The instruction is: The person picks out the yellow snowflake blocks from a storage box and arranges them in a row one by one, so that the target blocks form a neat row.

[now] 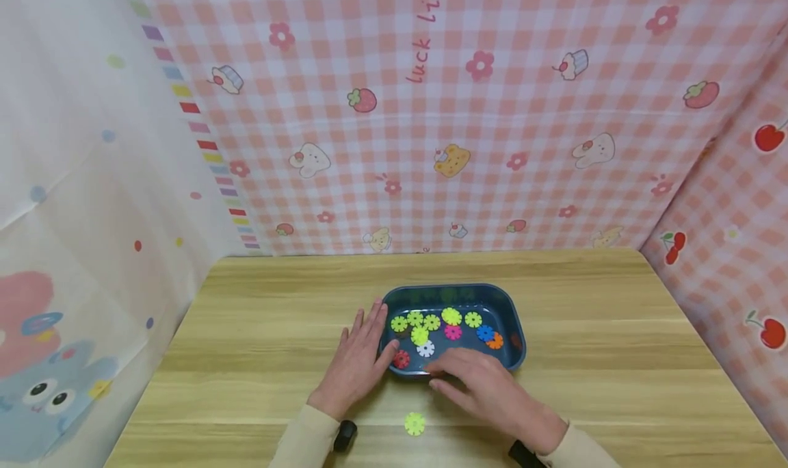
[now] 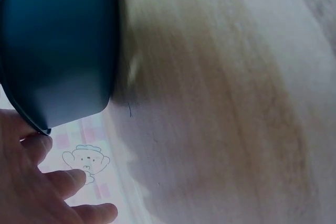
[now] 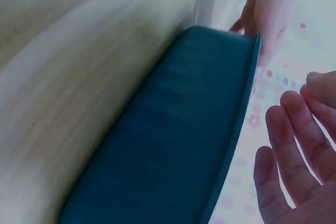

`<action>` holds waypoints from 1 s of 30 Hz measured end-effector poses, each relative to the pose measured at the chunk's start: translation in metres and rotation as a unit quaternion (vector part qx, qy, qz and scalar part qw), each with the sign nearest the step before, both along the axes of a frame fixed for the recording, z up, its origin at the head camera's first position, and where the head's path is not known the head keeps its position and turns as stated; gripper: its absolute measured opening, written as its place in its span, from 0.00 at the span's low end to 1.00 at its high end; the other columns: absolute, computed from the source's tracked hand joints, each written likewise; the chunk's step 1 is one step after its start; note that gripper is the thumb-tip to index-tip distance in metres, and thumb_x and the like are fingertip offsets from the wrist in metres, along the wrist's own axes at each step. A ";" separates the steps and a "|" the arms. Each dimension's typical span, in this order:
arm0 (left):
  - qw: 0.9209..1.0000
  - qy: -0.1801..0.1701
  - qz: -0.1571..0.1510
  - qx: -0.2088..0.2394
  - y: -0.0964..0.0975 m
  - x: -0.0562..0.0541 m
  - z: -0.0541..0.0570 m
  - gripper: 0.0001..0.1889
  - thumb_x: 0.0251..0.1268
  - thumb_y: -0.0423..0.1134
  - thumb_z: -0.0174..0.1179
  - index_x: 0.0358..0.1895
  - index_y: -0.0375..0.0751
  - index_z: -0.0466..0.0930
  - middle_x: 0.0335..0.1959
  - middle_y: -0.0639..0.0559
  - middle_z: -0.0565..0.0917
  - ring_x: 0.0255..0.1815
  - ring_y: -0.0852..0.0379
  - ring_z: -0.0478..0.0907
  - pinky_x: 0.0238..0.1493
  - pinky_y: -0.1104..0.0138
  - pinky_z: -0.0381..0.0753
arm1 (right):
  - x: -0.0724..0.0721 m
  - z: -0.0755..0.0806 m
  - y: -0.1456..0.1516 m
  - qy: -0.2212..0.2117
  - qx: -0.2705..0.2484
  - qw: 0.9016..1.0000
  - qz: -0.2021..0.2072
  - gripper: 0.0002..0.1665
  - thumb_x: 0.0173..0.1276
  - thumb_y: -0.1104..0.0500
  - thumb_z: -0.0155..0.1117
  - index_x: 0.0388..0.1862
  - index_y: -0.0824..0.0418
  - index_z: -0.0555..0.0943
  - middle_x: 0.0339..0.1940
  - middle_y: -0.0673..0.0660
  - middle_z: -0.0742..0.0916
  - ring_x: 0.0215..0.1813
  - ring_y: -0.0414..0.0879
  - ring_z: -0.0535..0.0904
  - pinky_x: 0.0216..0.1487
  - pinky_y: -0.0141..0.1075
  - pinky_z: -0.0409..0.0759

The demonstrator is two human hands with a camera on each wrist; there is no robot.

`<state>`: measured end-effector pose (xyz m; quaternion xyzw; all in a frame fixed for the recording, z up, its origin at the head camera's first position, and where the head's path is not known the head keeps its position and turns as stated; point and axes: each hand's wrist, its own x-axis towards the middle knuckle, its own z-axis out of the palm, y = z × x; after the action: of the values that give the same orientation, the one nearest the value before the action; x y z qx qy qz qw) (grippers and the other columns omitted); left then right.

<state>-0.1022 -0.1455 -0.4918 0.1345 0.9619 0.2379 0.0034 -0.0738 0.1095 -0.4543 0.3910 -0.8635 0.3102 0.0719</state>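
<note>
A dark blue rectangular tray point(image 1: 522, 348) holds several notched plastic discs. Most are yellow-green point(image 1: 473, 319); among them are a white disc point(image 1: 425, 349), a red disc point(image 1: 401, 360), a pink disc point(image 1: 453, 332), and a blue disc point(image 1: 485, 332) overlapping an orange disc point(image 1: 495, 341). My left hand point(image 1: 355, 367) rests at the tray's left end, fingers extended along the rim and thumb over its corner. Over the near rim hovers my right hand point(image 1: 486, 389); in the right wrist view its fingers point(image 3: 302, 129) are loosely spread with nothing between them.
One more yellow-green disc point(image 1: 415, 424) lies on the wooden table point(image 1: 615, 358) in front of the tray, between my forearms. Pink checked cloth point(image 1: 406, 133) hangs behind the table, with printed cloth on both sides.
</note>
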 end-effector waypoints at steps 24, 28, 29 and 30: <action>1.000 -0.006 -0.006 -0.009 -0.001 -0.001 0.001 0.37 0.83 0.56 0.48 0.84 0.41 0.52 0.86 0.47 0.49 0.83 0.34 0.49 0.76 0.33 0.55 | -0.090 0.061 -0.004 0.020 0.130 0.991 0.031 0.15 0.72 0.55 0.72 0.56 0.55 0.88 0.54 0.51 0.88 0.56 0.47 0.85 0.58 0.45 0.85; 1.000 -0.004 -0.005 -0.011 -0.001 -0.002 0.001 0.37 0.83 0.56 0.48 0.84 0.41 0.52 0.86 0.47 0.49 0.83 0.34 0.49 0.76 0.33 0.55 | -0.104 0.052 -0.005 -0.020 0.147 0.988 0.051 0.17 0.72 0.54 0.72 0.57 0.54 0.87 0.55 0.50 0.88 0.58 0.47 0.84 0.60 0.45 0.84; 1.000 -0.004 -0.005 -0.011 -0.001 -0.002 0.001 0.37 0.83 0.56 0.48 0.84 0.41 0.52 0.86 0.47 0.50 0.83 0.34 0.49 0.76 0.33 0.56 | -0.108 0.049 -0.006 -0.029 0.149 0.987 0.058 0.17 0.72 0.54 0.72 0.57 0.54 0.87 0.55 0.50 0.88 0.58 0.46 0.84 0.60 0.45 0.84; 1.000 -0.006 -0.005 -0.011 -0.001 -0.002 0.000 0.37 0.83 0.56 0.48 0.84 0.41 0.52 0.86 0.47 0.49 0.83 0.34 0.49 0.76 0.33 0.56 | -0.111 0.045 -0.007 -0.036 0.150 0.986 0.064 0.17 0.71 0.54 0.72 0.57 0.53 0.87 0.55 0.49 0.88 0.58 0.46 0.84 0.60 0.45 0.84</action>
<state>-0.1039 -0.1464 -0.4915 0.1379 0.9638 0.2279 0.0115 -0.1853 0.1026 -0.4093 0.4402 -0.8756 0.1952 -0.0391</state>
